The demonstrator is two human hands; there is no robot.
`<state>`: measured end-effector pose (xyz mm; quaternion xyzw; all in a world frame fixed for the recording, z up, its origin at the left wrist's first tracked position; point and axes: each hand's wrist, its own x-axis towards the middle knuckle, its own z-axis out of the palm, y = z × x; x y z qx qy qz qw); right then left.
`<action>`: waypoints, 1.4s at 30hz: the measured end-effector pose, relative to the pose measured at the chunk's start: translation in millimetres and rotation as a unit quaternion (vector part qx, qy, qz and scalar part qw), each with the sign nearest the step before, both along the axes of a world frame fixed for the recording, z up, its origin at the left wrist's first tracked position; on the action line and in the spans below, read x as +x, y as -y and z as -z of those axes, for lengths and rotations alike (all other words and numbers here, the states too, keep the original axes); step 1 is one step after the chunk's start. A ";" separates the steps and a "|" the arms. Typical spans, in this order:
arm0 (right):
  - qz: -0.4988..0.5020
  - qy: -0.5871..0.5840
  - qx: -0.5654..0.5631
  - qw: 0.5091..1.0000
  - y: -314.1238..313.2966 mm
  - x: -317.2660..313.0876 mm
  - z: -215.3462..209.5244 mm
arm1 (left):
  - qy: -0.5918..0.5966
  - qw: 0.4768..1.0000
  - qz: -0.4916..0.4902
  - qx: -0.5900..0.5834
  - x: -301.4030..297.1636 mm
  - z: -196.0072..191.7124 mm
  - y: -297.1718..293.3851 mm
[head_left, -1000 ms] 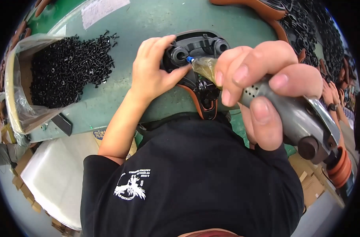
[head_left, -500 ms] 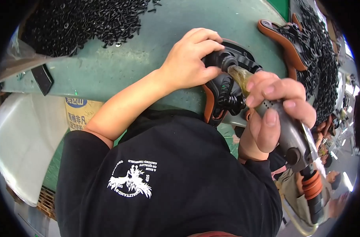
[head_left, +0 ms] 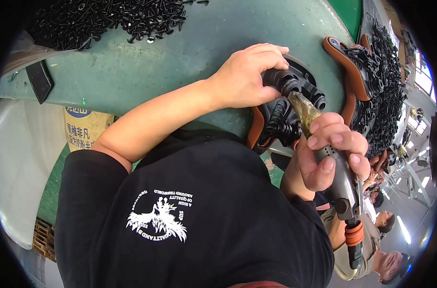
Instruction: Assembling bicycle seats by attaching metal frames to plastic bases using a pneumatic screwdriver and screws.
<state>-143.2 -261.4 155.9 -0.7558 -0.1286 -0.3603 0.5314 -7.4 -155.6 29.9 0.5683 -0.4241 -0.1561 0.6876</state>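
My left hand [head_left: 249,79] is closed around a black plastic part [head_left: 302,72] with a curved rim, holding it above the green table. In my right hand [head_left: 336,146] is a grey air screwdriver [head_left: 342,185], its fingers wrapped round the body. Clear yellowish tape or film covers the tool's nose, which meets the black part beside my left thumb. What lies inside that contact is hidden. Just below my left hand, at the table's near edge, sits a black part with a brown curved border [head_left: 258,129]; whether it joins the held part I cannot tell.
Loose black screws [head_left: 108,21] lie heaped at the far left, with a flat black phone-like object [head_left: 40,81] nearer. Several brown-edged black parts [head_left: 345,67] and a heap of small black pieces [head_left: 384,96] occupy the right. A white container [head_left: 21,168] stands left; people [head_left: 386,264] sit at right.
The whole view has turned slightly. The screwdriver's rear end has swung left in the picture, while its nose stays at the black part. Both hands keep their hold.
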 end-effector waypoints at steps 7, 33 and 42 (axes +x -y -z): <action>0.002 -0.013 0.002 1.000 -9.6 10.2 -3.1 | 0.002 1.000 0.019 -0.011 3.6 1.7 0.7; -0.069 -0.063 0.012 0.996 4.5 -6.1 -46.5 | 0.075 0.993 0.028 0.082 -10.4 -31.2 -30.6; -0.017 0.004 0.188 0.982 17.3 -38.5 -58.1 | 0.446 0.795 -0.256 0.322 118.2 -19.5 -47.7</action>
